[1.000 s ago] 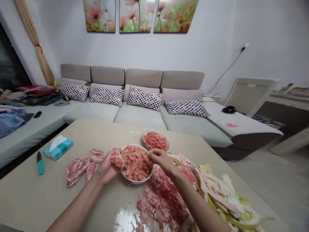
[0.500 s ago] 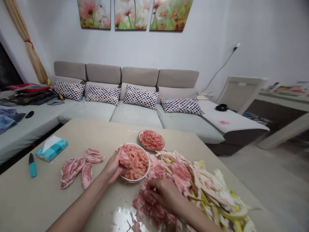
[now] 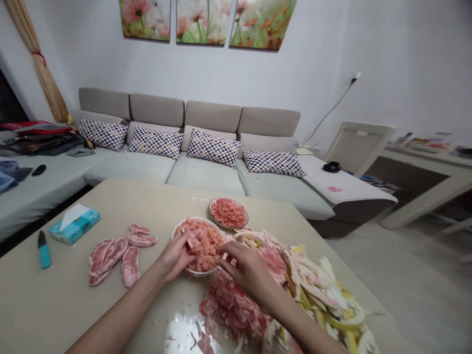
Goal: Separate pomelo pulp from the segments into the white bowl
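Observation:
My left hand [image 3: 177, 256] is closed around a piece of pink pomelo segment [image 3: 193, 243], held over the left side of a white bowl [image 3: 199, 274]. Loose pomelo flesh [image 3: 211, 241] heaps the bowl. Close to the bowl's right rim is my right hand [image 3: 246, 269], thumb and fingers drawn together; whatever they pinch is too small to make out. Beneath the right wrist lies a pile of pink pomelo membranes [image 3: 236, 305]. Several pomelo segments [image 3: 130, 267] with pale skin on rest on the table left of my left hand.
Behind the bowl stands a dark-rimmed plate [image 3: 228, 213] of pomelo flesh. Yellow and white pomelo peels [image 3: 332, 305] spread over the table's right side. A blue tissue pack [image 3: 74, 225] and a turquoise-handled knife [image 3: 44, 253] lie at the left. A sofa [image 3: 206, 172] stands beyond the table.
My right hand has moved up and left from the membrane pile to the bowl's right rim. My left hand still holds its pomelo piece over the bowl. The view has shifted slightly.

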The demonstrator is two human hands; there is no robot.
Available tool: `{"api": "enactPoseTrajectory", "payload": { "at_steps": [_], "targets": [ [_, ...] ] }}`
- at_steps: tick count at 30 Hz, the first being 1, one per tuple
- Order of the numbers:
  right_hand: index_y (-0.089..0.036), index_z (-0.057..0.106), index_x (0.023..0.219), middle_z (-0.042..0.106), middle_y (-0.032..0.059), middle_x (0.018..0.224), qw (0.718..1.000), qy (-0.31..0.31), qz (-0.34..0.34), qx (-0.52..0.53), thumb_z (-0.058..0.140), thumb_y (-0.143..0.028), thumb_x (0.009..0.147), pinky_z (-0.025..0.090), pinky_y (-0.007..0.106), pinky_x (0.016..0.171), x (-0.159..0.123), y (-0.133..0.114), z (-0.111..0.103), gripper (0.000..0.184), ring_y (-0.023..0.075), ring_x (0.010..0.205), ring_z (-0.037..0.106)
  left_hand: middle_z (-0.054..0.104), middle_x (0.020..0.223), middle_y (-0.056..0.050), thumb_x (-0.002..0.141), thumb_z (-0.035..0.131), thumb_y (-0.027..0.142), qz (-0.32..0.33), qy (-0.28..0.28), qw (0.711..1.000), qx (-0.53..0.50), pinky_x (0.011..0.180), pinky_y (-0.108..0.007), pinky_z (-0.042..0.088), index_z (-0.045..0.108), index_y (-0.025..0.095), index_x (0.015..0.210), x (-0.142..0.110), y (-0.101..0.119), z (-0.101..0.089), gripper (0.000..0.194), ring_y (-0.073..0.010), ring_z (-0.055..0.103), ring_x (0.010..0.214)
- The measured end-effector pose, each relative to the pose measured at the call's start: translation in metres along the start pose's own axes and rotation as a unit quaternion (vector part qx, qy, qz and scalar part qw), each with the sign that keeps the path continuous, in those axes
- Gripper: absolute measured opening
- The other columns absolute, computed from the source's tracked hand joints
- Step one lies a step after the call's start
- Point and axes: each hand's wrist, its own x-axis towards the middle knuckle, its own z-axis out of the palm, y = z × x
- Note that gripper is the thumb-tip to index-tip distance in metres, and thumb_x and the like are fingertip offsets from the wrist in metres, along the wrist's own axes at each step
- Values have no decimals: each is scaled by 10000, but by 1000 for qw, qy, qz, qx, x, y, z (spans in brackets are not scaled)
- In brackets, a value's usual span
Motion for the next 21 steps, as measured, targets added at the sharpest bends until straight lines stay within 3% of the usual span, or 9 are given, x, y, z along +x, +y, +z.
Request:
{"api": "enactPoseTrajectory", "payload": {
  "at_steps": [2, 5, 9, 13, 21],
  "targets": [
    [-239, 655, 1084, 684, 66, 1040, 996, 44, -28, 66, 640, -225, 864, 494, 297, 775, 11, -6, 5, 221, 194, 893, 645, 692, 993, -81, 881, 615, 333, 9, -14, 1000, 5, 752, -326, 555, 596, 210, 1061, -2, -1, 3, 218, -192, 668, 880],
    [-252, 634, 1155, 664, 74, 1088, 989, 64, -61, 118, 723, -249, 806, 497, 329, 819, 23, -12, 19, 360, 211, 955, 624, 683, 909, -55, 885, 606, 350, 22, -31, 999, 11, 726, -313, 551, 600, 200, 997, -6, -3, 8, 187, -177, 662, 821],
    [-235, 702, 1022, 680, 63, 959, 983, 77, -56, 158, 721, -208, 800, 475, 351, 816, 32, -17, 29, 224, 214, 898, 616, 671, 886, -51, 880, 620, 332, 32, -43, 998, 20, 706, -268, 535, 602, 180, 959, -9, -3, 11, 172, -167, 649, 824],
    [-212, 714, 799, 667, 32, 793, 969, 46, -23, 242, 687, -224, 807, 445, 321, 753, 36, -21, 26, 30, 187, 765, 587, 647, 810, -27, 867, 639, 328, 27, -38, 998, 36, 678, -250, 529, 597, 174, 924, -9, -4, 10, 170, -142, 627, 752],
    [-173, 599, 733, 562, -3, 669, 935, 17, 58, 348, 540, -483, 892, 411, 240, 566, 41, -2, 33, 353, 129, 599, 513, 655, 792, -20, 872, 629, 333, 29, -16, 997, 65, 643, -278, 551, 575, 185, 958, -7, -2, 4, 180, -110, 603, 609]
  ]
}}
